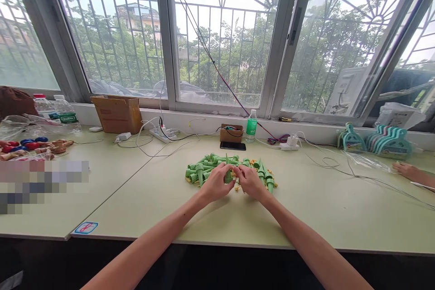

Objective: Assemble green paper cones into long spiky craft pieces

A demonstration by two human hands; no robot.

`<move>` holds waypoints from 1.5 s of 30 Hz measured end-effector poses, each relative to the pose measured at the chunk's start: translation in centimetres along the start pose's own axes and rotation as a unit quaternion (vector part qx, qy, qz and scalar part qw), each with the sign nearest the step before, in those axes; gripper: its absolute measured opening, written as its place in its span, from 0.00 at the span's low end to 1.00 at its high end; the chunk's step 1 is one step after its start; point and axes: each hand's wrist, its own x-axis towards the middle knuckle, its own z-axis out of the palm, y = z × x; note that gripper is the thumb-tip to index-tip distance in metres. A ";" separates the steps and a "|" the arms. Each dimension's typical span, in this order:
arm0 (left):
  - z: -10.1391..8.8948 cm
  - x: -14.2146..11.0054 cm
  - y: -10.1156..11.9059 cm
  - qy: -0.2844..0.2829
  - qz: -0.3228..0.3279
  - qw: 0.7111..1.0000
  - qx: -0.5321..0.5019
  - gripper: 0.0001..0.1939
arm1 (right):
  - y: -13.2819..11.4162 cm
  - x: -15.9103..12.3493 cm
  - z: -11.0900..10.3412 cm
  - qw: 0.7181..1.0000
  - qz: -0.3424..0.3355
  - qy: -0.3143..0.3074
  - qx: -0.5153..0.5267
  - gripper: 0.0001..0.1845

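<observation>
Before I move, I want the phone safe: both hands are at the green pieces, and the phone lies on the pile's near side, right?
No: the head view shows the phone on the far side of the green pieces. The left hand and right hand are at them.

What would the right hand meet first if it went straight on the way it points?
Most likely the green piece held in the left hand, just ahead of the right hand, though depth is unclear.

A pale green table (pixel 136 199) stands against a white sill (pixel 183 120) beneath grey-framed windows (pixel 166 54); daylight enters through metal grilles (pixel 221 7) with curved upper bars, beyond which stand trees (pixel 316 63) and a building (pixel 141 20).
</observation>
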 end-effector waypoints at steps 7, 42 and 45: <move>0.0 0.0 -0.1 -0.008 0.006 1.000 -0.007 0.14 | 0.2 0.1 0.0 1.000 -0.002 0.006 -0.013 0.25; -0.1 0.0 0.1 -0.007 -0.002 1.000 -0.007 0.15 | 0.1 0.1 -0.1 0.999 -0.010 0.032 -0.019 0.24; 0.0 0.0 0.0 0.007 -0.007 1.000 -0.001 0.13 | -0.3 -0.1 -0.2 1.000 -0.007 0.020 0.008 0.22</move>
